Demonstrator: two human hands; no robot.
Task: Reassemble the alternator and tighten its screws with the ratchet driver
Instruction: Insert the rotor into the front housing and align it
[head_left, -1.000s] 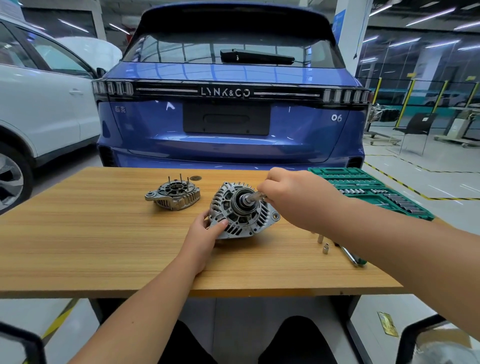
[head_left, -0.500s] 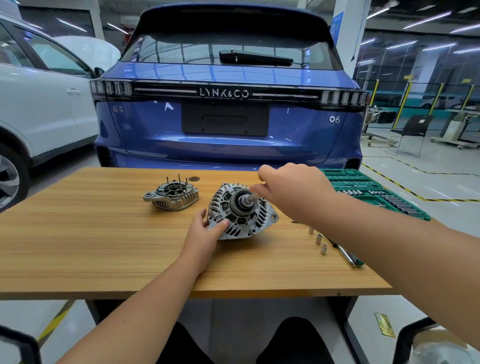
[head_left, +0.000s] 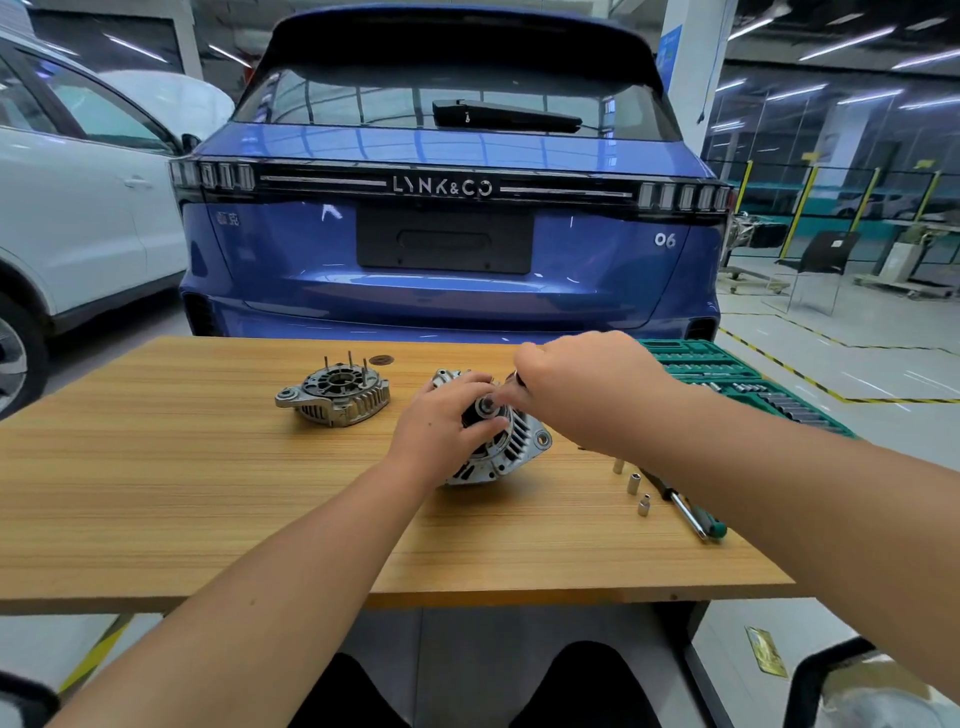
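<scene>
Alternator body (head_left: 498, 447): mid-table (head_left: 156, 493), tilted, shaft end facing the person. Left hand (head_left: 441, 421): fingers curled over its front, gripping around the hub. Right hand (head_left: 576, 384): fingers bent, pinching something small at the shaft; what it is cannot be made out. End cover (head_left: 335, 392): lying apart to the left, studs upright. Three small sockets (head_left: 632, 483) and ratchet driver (head_left: 688, 512): to the right. Green socket case (head_left: 727, 374): far right edge.

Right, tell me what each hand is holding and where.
Left hand grips the alternator body over its front face near the hub. Right hand pinches something small at the shaft end; what it is cannot be told.
</scene>
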